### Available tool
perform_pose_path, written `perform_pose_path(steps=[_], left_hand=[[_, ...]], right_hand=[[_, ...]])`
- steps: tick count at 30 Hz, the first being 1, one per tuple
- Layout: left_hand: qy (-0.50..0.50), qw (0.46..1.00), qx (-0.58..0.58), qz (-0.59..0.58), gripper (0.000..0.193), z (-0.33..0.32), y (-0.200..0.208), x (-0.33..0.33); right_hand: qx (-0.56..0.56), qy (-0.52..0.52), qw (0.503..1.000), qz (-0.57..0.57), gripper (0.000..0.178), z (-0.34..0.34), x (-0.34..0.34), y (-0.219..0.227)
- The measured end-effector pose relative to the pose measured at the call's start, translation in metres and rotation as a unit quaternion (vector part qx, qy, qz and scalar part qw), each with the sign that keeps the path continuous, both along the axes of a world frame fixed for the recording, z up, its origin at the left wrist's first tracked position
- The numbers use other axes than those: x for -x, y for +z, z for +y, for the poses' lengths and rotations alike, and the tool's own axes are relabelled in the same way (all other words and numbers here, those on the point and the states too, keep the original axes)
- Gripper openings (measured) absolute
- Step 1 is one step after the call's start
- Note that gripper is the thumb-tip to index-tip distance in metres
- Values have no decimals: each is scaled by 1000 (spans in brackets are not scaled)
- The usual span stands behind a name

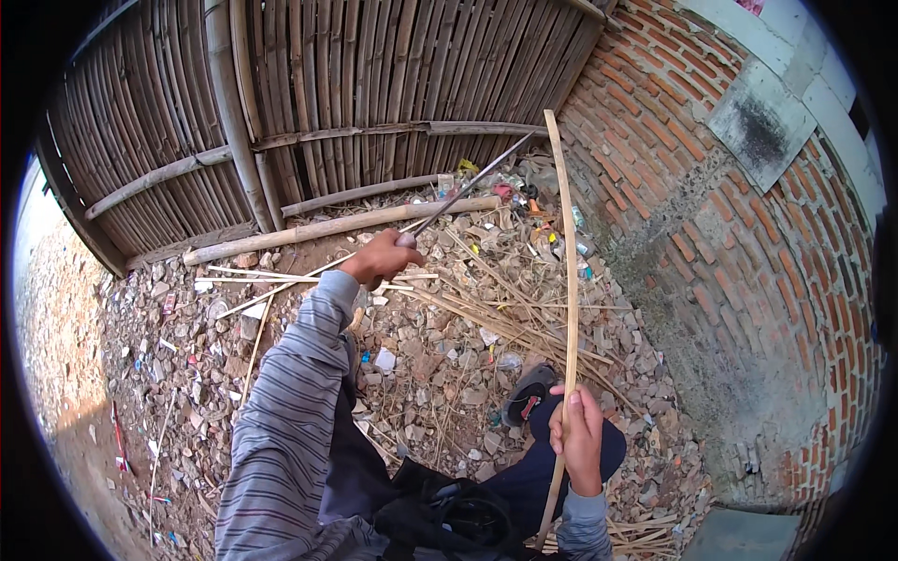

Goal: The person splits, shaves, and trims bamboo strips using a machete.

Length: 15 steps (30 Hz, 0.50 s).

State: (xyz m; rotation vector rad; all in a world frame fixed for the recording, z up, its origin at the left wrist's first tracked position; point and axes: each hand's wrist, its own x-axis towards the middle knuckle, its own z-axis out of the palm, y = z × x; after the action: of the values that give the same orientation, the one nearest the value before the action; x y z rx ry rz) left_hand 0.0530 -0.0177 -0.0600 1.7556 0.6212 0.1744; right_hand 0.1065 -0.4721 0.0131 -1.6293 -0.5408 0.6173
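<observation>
My left hand (378,260) is wrapped round the handle of a long-bladed knife (465,191), held out in front of me. Its narrow dark blade slants up and to the right, and its tip shows close to the upper part of a bamboo strip (570,271). That long pale strip stands nearly upright, gripped low down by my right hand (581,436). Whether blade and strip touch, I cannot tell. Beneath, several split bamboo strips (496,323) lie loosely crossed on the stony ground (421,360).
A thick bamboo pole (346,230) lies along the foot of a bamboo slat fence (355,75). To the right rises a brick wall (739,252). Litter (524,198) collects in the corner. My shoe (529,396) rests on the rubble, with more strips (645,538) at lower right.
</observation>
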Motion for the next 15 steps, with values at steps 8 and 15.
perform_pose_path(steps=[8,15], left_hand=[[-103,891,367,-246,28,-100,63,8],[-119,897,326,-274,36,-120,49,7]], right_hand=[[-228,26,965,129,39,48,-25,64],[-142,145,958,202,30,96,-36,54]])
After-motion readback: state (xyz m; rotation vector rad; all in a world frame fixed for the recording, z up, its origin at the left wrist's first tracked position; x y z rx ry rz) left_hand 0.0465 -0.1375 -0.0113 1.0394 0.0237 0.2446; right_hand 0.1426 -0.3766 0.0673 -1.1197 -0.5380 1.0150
